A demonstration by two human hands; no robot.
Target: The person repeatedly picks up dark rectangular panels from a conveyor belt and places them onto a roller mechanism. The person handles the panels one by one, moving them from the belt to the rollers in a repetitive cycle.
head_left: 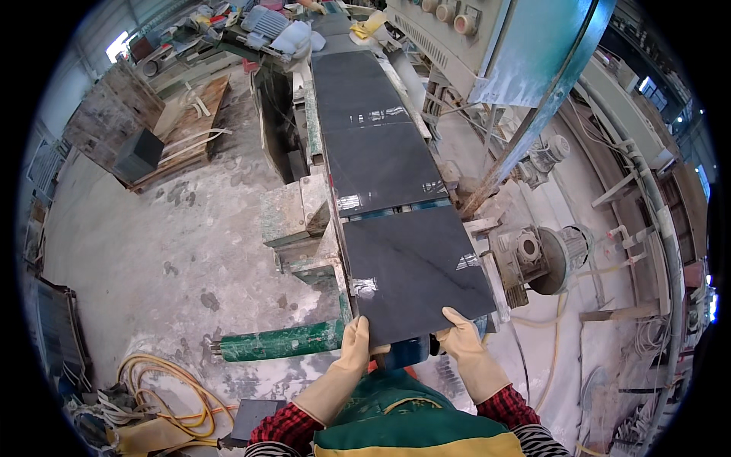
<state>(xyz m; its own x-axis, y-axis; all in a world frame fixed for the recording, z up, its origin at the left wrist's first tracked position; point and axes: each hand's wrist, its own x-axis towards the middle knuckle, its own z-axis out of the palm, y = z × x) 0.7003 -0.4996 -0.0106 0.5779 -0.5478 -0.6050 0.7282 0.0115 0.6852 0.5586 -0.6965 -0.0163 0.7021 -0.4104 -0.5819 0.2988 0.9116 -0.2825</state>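
A dark grey stone slab [419,266] lies flat at the near end of a conveyor line, with a faint darker vein and shiny patches near its sides. My left hand [354,346], in a cream rubber glove, is closed on the slab's near left corner, thumb on top. At the near edge towards the right, my gloved right hand [463,339] grips the same slab, its fingers partly hidden underneath. A blue roller [403,354] shows below the near edge. Beyond a narrow gap lies a second dark slab [381,167], and a third slab [354,80] adjoins it farther up.
A green roller [282,340] juts out left of the conveyor. Yellow hoses [164,388] coil on the floor at lower left. Motors [541,255] stand to the right, below a control cabinet [457,46]. A wooden pallet [190,129] lies at far left.
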